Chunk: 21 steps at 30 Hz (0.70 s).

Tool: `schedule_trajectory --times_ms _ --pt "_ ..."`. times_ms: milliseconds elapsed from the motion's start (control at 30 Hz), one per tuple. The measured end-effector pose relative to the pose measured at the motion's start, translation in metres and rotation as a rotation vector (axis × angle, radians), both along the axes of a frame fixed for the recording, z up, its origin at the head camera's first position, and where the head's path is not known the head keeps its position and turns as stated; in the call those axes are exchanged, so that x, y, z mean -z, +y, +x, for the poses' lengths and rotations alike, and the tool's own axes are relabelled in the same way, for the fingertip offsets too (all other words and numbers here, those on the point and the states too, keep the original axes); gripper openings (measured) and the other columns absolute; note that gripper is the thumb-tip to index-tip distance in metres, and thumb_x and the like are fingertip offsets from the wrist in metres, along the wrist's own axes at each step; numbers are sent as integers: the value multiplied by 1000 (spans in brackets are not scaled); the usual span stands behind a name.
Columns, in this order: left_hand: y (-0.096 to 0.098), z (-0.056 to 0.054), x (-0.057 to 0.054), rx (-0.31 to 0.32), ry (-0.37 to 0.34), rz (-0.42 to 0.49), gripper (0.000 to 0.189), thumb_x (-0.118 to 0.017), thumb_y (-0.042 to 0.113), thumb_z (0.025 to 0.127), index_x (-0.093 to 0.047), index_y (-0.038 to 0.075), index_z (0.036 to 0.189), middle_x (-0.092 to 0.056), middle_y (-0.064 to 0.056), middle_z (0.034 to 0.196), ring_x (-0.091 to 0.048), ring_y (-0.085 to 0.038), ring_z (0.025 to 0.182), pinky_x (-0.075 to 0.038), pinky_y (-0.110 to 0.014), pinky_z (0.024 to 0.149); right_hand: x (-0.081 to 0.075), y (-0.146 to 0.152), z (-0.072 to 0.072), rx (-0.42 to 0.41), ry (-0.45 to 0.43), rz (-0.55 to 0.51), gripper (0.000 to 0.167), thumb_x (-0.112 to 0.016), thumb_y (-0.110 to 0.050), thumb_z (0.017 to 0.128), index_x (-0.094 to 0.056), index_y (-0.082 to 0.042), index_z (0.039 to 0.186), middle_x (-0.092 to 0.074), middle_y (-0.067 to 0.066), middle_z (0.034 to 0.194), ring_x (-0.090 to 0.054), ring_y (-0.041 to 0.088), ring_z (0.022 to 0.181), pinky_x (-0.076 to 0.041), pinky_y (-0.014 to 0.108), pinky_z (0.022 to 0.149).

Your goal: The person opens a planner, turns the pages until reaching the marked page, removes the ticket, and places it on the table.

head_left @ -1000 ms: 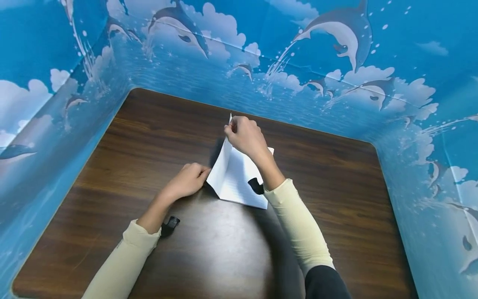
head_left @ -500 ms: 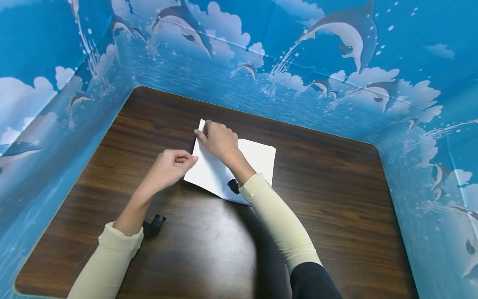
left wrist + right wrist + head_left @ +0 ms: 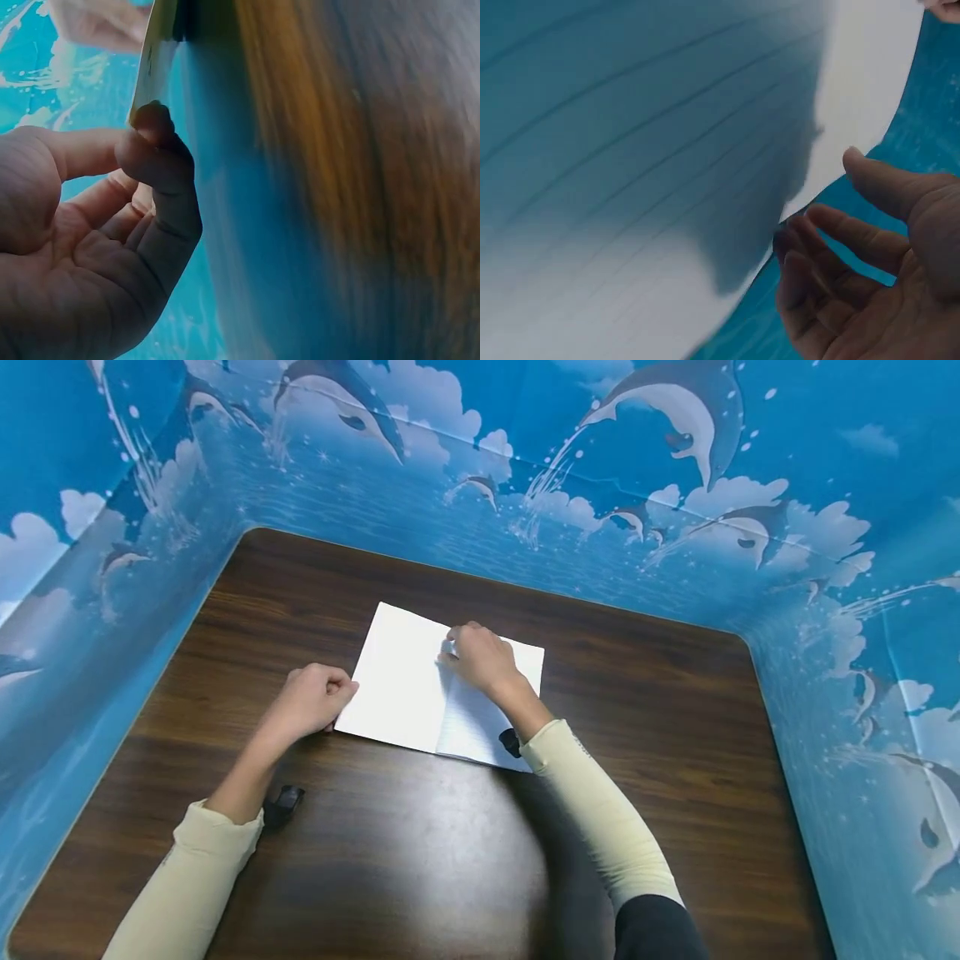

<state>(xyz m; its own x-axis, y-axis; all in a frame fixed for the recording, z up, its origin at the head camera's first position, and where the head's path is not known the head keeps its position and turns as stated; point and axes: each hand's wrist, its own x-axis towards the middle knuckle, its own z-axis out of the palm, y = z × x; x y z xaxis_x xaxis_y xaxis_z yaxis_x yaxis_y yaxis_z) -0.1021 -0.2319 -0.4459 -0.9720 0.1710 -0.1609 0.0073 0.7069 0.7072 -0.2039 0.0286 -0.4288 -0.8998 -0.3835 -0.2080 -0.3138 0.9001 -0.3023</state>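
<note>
An open notebook [image 3: 397, 681] with white, faintly lined pages lies spread on the dark wooden table. At its lower left edge, my left hand [image 3: 306, 700] pinches the cover and pages between thumb and forefinger, as the left wrist view shows up close on the notebook's edge [image 3: 148, 79]. My right hand [image 3: 483, 658] is over the upper part of the right page, near the centre fold. Its thumb and fingers [image 3: 859, 232] are parted and loosely bent, with nothing between them. Ruled lines on the page [image 3: 630, 120] show in the right wrist view.
The wooden table [image 3: 420, 835] extends around the notebook on every side. A blue backdrop [image 3: 420, 527] printed with dolphins and clouds stands along its back and sides. A black strap piece [image 3: 283, 804] sits at my left wrist, another [image 3: 510, 742] at the right.
The notebook's raised left side has swung left and down, so it now lies open. My right hand let go of it and moved back right; my left hand moved left and took its edge.
</note>
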Motion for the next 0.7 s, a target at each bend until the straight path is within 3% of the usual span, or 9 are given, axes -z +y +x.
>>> schedule_trajectory --times_ms 133,233,433,700 --pt "-3 -1 3 17 -55 -39 35 -54 17 112 -68 4 83 -59 -3 55 -57 -18 48 -45 -32 57 5 21 -1 19 12 97 51 -72 -41 104 -68 -10 143 -62 14 146 -64 33 129 -61 55 94" --pt "-5 -1 6 44 -113 -55 39 -53 16 111 -64 6 75 -63 -4 58 -59 -17 49 -47 -30 51 10 36 0 41 5 166 55 -72 -44 103 -67 -8 144 -59 16 150 -59 36 135 -61 58 94" --pt "-3 0 11 57 -208 -65 37 -54 17 111 -65 6 77 -66 -4 60 -62 -15 49 -52 -29 52 18 64 0 96 8 258 71 -71 -49 103 -54 -5 156 -51 17 161 -50 37 145 -60 56 101" --pt "4 -2 11 85 -213 -64 38 -54 15 109 -64 5 74 -65 -4 58 -62 -15 46 -51 -29 52 25 96 6 149 52 281 77 -72 -48 101 -48 -5 160 -41 18 171 -49 40 149 -59 56 104"
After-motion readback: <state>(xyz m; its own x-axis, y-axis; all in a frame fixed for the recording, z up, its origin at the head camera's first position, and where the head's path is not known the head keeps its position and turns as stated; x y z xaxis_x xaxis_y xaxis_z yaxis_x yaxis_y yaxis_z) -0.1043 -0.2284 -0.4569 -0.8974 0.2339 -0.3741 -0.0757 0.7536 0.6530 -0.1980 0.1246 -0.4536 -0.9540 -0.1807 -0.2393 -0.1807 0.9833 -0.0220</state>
